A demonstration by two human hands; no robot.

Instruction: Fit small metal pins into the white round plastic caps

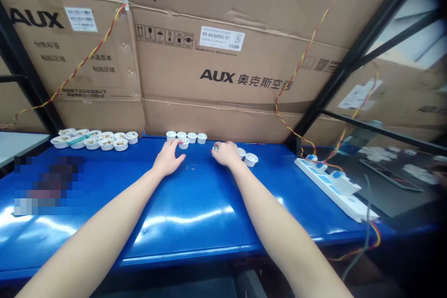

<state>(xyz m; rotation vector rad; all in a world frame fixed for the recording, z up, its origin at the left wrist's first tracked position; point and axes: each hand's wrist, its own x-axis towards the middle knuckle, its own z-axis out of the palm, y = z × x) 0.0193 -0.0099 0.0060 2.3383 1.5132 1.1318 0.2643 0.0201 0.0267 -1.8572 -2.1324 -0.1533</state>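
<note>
My left hand (168,158) reaches to the back of the blue table, thumb spread from the fingers. Its fingertips are at the left side of a small white cup (184,144), touching or nearly so; nothing shows between thumb and fingers. My right hand (226,153) is curled palm down over another small white cup (215,148), mostly hidden by the fingers. Several tiny dark metal pieces (190,167) lie on the table between my hands. Beyond my left hand stands a short row of white cups (192,138). A white cup (251,160) sits right of my right wrist.
Filled white cups (92,142) stand in rows at the back left. Cardboard (216,116) walls off the rear. A white power strip (331,188) with plugs lies at the right, with twisted red-yellow wires (307,46) above. A blurred-out patch (49,186) covers something at left.
</note>
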